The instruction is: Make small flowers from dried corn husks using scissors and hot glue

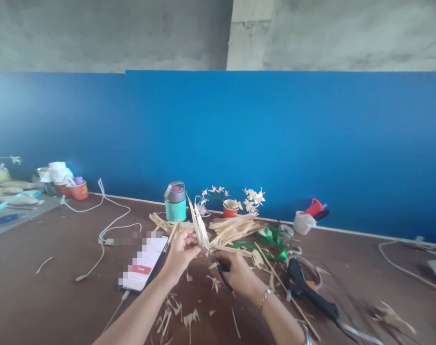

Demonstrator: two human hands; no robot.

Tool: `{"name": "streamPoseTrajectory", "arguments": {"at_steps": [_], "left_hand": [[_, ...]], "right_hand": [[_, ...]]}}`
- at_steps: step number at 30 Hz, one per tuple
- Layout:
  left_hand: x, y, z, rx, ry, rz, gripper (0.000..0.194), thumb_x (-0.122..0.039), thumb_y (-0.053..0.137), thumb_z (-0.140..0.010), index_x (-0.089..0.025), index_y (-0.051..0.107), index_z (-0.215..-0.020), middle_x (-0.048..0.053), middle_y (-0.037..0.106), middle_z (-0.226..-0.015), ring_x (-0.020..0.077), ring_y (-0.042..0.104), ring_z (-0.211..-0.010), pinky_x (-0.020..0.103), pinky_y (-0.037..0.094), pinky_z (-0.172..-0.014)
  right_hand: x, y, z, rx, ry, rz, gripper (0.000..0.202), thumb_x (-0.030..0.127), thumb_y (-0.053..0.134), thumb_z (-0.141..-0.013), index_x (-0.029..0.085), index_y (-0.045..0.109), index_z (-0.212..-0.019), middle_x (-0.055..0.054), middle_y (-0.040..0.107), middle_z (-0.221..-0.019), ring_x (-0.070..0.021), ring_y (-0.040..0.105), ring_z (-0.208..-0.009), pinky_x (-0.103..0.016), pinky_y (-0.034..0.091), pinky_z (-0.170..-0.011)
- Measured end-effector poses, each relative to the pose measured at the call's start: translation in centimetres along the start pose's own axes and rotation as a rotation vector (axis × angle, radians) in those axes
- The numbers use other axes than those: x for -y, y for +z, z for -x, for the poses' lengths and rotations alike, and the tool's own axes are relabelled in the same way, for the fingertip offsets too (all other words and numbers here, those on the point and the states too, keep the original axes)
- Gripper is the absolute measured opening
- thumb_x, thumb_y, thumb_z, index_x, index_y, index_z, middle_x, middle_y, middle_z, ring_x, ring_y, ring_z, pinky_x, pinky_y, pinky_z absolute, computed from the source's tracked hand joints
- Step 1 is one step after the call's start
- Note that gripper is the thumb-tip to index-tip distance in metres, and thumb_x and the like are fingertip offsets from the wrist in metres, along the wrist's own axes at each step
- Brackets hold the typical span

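My left hand (183, 255) pinches the lower end of a pale dried corn husk (199, 223), which stands up from the fingers. My right hand (237, 273) is closed around black-handled scissors (223, 274). The scissors' blades point up and left, meeting the husk close to my left fingertips; whether they are cutting through it I cannot tell. Below my hands, small husk scraps (175, 311) and a little cut husk flower (214, 283) lie on the brown table (77, 306). Behind them is a pile of loose husks (235, 230).
A phone (144, 263) lies left of my hands. A teal flask (175, 203) and a red paper cup (230, 209) with husk flowers stand behind. Green ribbon (275, 244) and a black glue gun (307, 290) lie to the right. White cables (108, 225) run across the left side.
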State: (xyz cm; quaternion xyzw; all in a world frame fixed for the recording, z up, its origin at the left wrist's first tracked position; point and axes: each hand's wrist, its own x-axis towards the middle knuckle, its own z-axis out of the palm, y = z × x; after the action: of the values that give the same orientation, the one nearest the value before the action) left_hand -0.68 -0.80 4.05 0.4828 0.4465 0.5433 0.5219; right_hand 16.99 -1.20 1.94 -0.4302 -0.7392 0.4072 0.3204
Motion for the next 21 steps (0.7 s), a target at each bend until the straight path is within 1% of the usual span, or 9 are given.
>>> {"name": "streamPoseTrajectory", "arguments": {"at_steps": [7, 16, 18, 21], "left_hand": [[-0.09, -0.02, 0.04, 0.005, -0.005, 0.015, 0.038, -0.019, 0.065, -0.060, -0.016, 0.054, -0.097, -0.001, 0.063, -0.065, 0.0166, 0.063, -0.064, 0.028, 0.050, -0.063], [0.24, -0.04, -0.04, -0.006, 0.021, -0.008, 0.032, -0.016, 0.062, -0.061, -0.016, 0.051, -0.091, -0.001, 0.064, -0.064, 0.0148, 0.062, -0.062, 0.027, 0.049, -0.063], [0.13, 0.06, 0.03, -0.020, 0.025, 0.001, 0.034, -0.016, 0.063, -0.061, -0.016, 0.050, -0.093, -0.001, 0.064, -0.064, 0.0146, 0.062, -0.060, 0.027, 0.049, -0.062], [-0.06, 0.23, 0.14, -0.046, 0.023, 0.030, 0.042, -0.017, 0.065, -0.060, -0.018, 0.046, -0.098, -0.003, 0.063, -0.062, 0.0147, 0.062, -0.058, 0.027, 0.049, -0.061]], "right_hand": [[-0.12, 0.03, -0.04, -0.032, -0.016, 0.020, 0.018, 0.018, 0.058, -0.069, 0.017, 0.069, -0.083, 0.000, 0.065, -0.068, -0.0152, 0.055, -0.065, -0.022, 0.041, -0.057], [-0.16, -0.06, -0.07, -0.073, -0.042, 0.107, 0.021, 0.015, 0.055, -0.068, 0.017, 0.070, -0.083, -0.001, 0.067, -0.070, -0.0151, 0.055, -0.063, -0.022, 0.041, -0.057], [-0.08, -0.04, -0.11, -0.079, -0.047, 0.113, 0.022, 0.014, 0.054, -0.068, 0.017, 0.070, -0.083, -0.001, 0.067, -0.070, -0.0154, 0.056, -0.064, -0.022, 0.042, -0.058], [-0.03, -0.03, -0.17, -0.084, -0.055, 0.119, 0.023, 0.013, 0.053, -0.067, 0.017, 0.070, -0.082, -0.002, 0.067, -0.070, -0.0158, 0.056, -0.065, -0.023, 0.042, -0.059]]}}
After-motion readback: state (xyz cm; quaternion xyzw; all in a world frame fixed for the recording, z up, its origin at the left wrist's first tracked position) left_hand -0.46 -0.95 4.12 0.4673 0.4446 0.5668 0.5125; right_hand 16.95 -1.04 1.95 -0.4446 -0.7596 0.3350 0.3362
